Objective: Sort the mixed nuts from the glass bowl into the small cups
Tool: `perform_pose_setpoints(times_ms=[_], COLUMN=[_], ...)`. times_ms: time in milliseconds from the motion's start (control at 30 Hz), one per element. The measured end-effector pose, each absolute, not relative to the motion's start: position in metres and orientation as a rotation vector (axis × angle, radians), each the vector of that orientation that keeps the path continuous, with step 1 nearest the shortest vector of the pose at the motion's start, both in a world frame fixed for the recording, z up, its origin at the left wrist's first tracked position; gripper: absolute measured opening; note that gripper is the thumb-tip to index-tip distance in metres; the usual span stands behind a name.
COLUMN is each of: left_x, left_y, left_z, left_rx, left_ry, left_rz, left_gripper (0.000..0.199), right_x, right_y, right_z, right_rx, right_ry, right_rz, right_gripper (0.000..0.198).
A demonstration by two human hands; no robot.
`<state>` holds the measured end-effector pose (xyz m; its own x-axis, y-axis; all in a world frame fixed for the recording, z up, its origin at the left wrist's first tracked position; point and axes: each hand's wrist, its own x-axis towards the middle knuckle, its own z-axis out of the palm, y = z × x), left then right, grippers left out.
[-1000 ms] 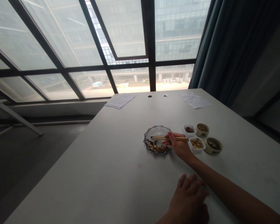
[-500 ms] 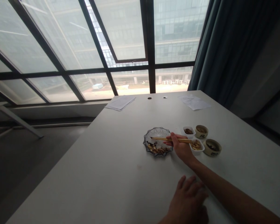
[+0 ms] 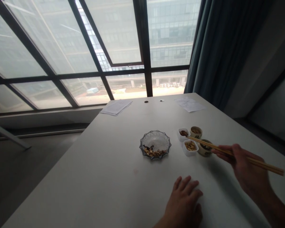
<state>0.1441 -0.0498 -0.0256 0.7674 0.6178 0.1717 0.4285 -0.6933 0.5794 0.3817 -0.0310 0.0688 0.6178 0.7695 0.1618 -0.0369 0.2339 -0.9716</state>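
Observation:
My right hand [image 3: 244,164] grips a pair of wooden chopsticks [image 3: 218,148], fingers closed round them. Their tips reach the white square dish [image 3: 183,138] of dark brown bits; whether they pinch anything I cannot tell. In front of it stands a second white dish [image 3: 191,152] with pale tan pieces. Two beige round bowls, a far one [image 3: 196,133] and a near one [image 3: 205,152] partly behind the chopsticks, stand to the right. A scalloped glass bowl [image 3: 166,145] at centre holds mixed dried bits along its near side. My left hand [image 3: 184,201] rests on the table, fingers spread, holding nothing.
The white table [image 3: 97,177] runs back to a wide window. Paper stacks lie at its far left [image 3: 116,107] and far right [image 3: 190,104], with two round cable holes between. A dark curtain [image 3: 206,57] hangs at the right.
My right hand has swung right with the chopsticks, from over the glass bowl to the small dishes; their tips are now at the dark-brown dish. The view has shifted slightly right.

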Motion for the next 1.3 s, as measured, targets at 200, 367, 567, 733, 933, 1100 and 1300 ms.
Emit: perform_pose_setpoints(times_ms=[200, 367, 567, 733, 933, 1100, 1300], left_x=[0.146, 0.146, 0.145, 0.145, 0.146, 0.146, 0.145], left_y=[-0.048, -0.047, -0.047, -0.048, -0.048, -0.050, -0.050], left_z=[-0.025, -0.026, -0.026, -0.025, -0.023, -0.023, -0.024], left_rx=[2.477, 2.489, 2.484, 2.481, 2.481, 2.496, 2.451], left_ry=[0.818, 0.824, 0.826, 0.828, 0.827, 0.824, 0.796], left_rz=[0.430, 0.420, 0.417, 0.418, 0.418, 0.438, 0.488], left_gripper=[0.034, 0.038, 0.039, 0.038, 0.038, 0.037, 0.033], right_x=[0.428, 0.437, 0.440, 0.436, 0.414, 0.366, 0.302], right_y=[-0.062, -0.061, -0.062, -0.067, -0.065, -0.037, 0.016], right_z=[0.049, 0.032, 0.019, 0.024, 0.048, 0.076, 0.064], right_rx=[-1.298, -1.291, -1.297, -1.273, -1.270, -1.230, -1.107], right_ry=[-0.593, -0.587, -0.606, -0.630, -0.787, -1.042, -1.177], right_rz=[0.513, 0.540, 0.558, 0.515, 0.541, 0.679, 0.931], right_gripper=[0.041, 0.043, 0.042, 0.042, 0.040, 0.041, 0.047])
